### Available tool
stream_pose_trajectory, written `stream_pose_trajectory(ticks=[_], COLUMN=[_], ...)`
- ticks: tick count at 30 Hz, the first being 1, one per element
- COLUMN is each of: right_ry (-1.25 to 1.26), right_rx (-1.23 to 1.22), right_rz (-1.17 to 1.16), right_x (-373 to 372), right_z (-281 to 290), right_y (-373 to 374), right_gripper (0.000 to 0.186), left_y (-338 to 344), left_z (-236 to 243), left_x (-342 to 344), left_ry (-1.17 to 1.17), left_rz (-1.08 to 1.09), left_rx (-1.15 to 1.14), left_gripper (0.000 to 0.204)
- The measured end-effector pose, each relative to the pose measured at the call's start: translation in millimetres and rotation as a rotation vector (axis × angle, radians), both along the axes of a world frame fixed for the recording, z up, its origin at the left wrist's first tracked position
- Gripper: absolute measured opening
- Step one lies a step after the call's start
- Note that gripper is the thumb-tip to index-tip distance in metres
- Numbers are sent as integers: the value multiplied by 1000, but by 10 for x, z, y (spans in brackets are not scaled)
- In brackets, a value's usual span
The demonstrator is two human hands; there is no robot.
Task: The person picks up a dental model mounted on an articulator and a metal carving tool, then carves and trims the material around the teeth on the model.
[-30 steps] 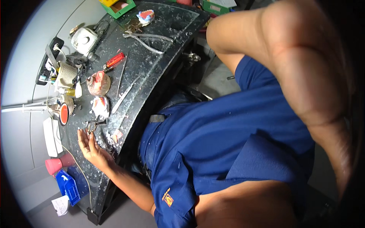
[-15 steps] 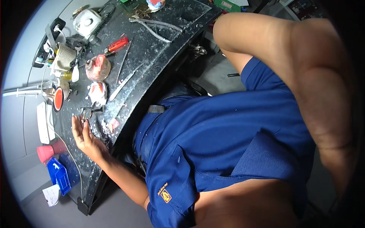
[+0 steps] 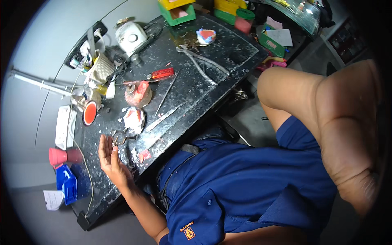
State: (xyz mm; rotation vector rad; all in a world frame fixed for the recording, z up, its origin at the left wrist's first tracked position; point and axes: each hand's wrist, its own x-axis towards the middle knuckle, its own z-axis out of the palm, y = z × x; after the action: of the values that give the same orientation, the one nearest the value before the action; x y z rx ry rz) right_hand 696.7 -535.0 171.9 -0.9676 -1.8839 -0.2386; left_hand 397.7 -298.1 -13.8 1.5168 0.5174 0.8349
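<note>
Noticeably, the view had swung over the last second: the tabletop (image 3: 196,108) now sat farther to the right, and more of its far end showed, including the green bin (image 3: 179,15) and a jar with a green lid (image 3: 245,21). The things on it kept their places relative to one another — so the change lay in where the head pointed, not in the layout.

The left hand (image 3: 114,165) stayed beside a small metal frame (image 3: 128,136), which lay on the tabletop near the white-based model teeth (image 3: 134,119). Its fingers were partly extended, with the thumb up close to the frame's near end; whether they pinched it or only rested against it, I could not tell.

The right arm was raised and bent, and the right hand (image 3: 347,139) loomed close to the camera, dim at the rim. Its fingers could not be made out, nor whether they held anything.

Near the left hand lay a pink scrap (image 3: 144,155) among pale crumbs. Beyond the model teeth stood a round glass pot (image 3: 138,98) with pink stuff on it. A pale blade (image 3: 166,116), a thin rod (image 3: 167,92), a red-handled tool (image 3: 162,74) and pliers (image 3: 200,65) — legs apart — lay farther along, untouched by either hand.
</note>
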Motion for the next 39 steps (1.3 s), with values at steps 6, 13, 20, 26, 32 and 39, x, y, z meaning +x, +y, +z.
stream_pose_trajectory(ticks=[6, 13, 20, 26, 32, 39], right_ry=[8, -26, -68, -133, -184, -193], right_rx=[40, 73, 70, 42, 47, 52], right_rz=[105, 186, 313, 484, 603, 751], right_x=[-21, -43, -146, -258, -349, -512], right_z=[56, 204, 339, 485, 617, 651], right_y=[282, 420, 626, 856, 985, 1103], right_gripper=[43, 45, 46, 47, 48, 50], left_y=[6, -33, -15, 2, -47, -29], left_z=[-2, 16, -13, -19, -26, -4], left_x=[76, 52, 23, 56, -24, 10], left_ry=[-16, 0, 3, 23, 11, 18], left_rz=[-10, 10, 47, -5, 35, 22], left_rx=[3, -7, -20, 6, -20, -13], left_gripper=[55, 57, 57, 58, 57, 59])
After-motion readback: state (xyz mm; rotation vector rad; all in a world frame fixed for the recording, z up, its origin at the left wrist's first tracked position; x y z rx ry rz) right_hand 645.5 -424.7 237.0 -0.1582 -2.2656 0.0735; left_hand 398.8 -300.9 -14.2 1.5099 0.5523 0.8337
